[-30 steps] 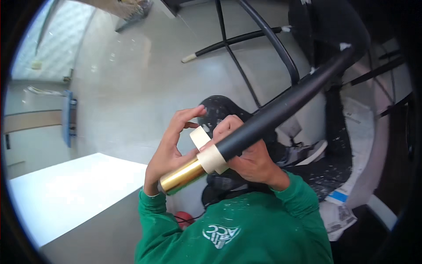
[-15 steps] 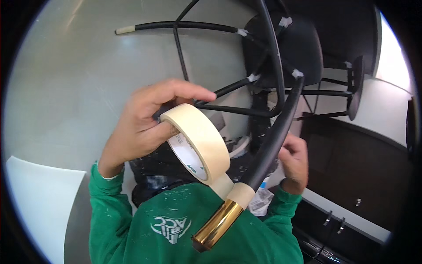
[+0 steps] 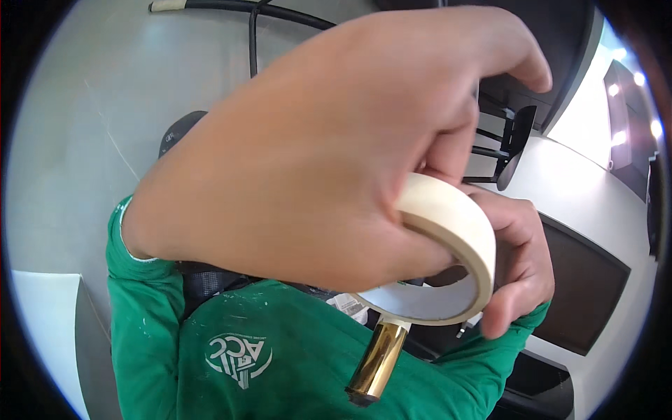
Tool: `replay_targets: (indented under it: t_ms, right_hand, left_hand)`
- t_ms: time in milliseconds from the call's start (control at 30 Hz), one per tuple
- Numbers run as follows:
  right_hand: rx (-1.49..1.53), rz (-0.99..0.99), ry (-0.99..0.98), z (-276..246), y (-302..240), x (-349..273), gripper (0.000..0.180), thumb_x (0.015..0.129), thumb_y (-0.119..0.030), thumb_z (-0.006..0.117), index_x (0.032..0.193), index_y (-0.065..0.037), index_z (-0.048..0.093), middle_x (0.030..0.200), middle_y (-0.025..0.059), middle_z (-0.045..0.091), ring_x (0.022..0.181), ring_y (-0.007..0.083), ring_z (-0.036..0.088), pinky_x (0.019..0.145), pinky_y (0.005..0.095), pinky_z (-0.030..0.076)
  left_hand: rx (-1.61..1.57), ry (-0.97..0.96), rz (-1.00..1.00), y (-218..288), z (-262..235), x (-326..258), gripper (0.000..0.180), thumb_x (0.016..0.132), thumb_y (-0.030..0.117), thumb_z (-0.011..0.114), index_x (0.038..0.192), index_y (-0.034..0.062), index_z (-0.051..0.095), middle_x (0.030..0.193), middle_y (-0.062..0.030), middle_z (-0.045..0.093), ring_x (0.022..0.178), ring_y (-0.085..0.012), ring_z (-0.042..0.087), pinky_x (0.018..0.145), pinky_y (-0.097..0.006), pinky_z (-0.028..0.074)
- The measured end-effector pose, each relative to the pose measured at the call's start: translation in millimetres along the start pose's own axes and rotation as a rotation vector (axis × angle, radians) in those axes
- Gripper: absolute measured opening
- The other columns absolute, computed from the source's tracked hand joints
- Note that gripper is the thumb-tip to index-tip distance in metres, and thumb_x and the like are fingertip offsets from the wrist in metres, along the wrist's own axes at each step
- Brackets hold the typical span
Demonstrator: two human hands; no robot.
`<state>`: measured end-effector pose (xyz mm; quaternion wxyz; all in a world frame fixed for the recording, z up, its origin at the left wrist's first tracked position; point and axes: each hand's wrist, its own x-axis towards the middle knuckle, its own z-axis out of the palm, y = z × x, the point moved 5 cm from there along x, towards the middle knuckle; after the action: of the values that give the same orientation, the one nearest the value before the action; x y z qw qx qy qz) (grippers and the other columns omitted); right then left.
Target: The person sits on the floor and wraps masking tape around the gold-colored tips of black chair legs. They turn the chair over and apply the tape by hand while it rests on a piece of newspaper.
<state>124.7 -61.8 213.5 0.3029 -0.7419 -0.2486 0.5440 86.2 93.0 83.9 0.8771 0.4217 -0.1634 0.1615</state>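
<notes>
Overhead, left hand (image 3: 315, 154) gripping masking tape roll (image 3: 448, 231), pale grey floor (image 3: 77, 140), white counter (image 3: 581, 189).

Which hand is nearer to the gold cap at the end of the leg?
Right, by a little. The right hand sits just above and right of the gold cap, behind the roll of masking tape. The left hand grips the roll from above, farther up.

— From my feed, what blocks the middle?
— My left hand (image 3: 322, 154) fills it, pressed against the tape roll (image 3: 448, 231); the right hand (image 3: 518, 266) closes off the far side, touching the roll.
— Any way through?
— Below the roll only the gold-capped leg (image 3: 378, 360) juts out. The pale floor (image 3: 70, 140) at upper left lies open, up to the black chair legs (image 3: 280, 14).
</notes>
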Motion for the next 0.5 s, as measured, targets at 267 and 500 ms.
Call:
replay_targets:
  t_ms: [267, 500]
  right_hand:
    - [0.156, 0.036, 0.049, 19, -18, -8, 0.065, 0.069, -0.010, 0.086, 0.118, 0.023, 0.059, 0.105, 0.0301, 0.071, 0.097, 0.0323, 0.073, 0.093, 0.0397, 0.054]
    - [-0.237, -0.020, -0.069, 42, -61, -13, 0.023, 0.081, -0.010, 0.080, 0.093, 0.006, 0.068, 0.084, 0.0154, 0.070, 0.065, 0.0161, 0.065, 0.050, 0.0275, 0.051]
  left_hand:
    - [-0.243, -0.033, -0.009, -29, 8, 6, 0.049, 0.084, 0.007, 0.076, 0.129, -0.0024, 0.060, 0.098, -0.0031, 0.066, 0.082, -0.0066, 0.062, 0.073, -0.021, 0.050]
    - [-0.480, -0.017, 0.044, -13, 5, 3, 0.045, 0.087, 0.008, 0.073, 0.129, -0.0023, 0.060, 0.099, -0.0039, 0.066, 0.085, -0.0072, 0.062, 0.077, -0.022, 0.051]
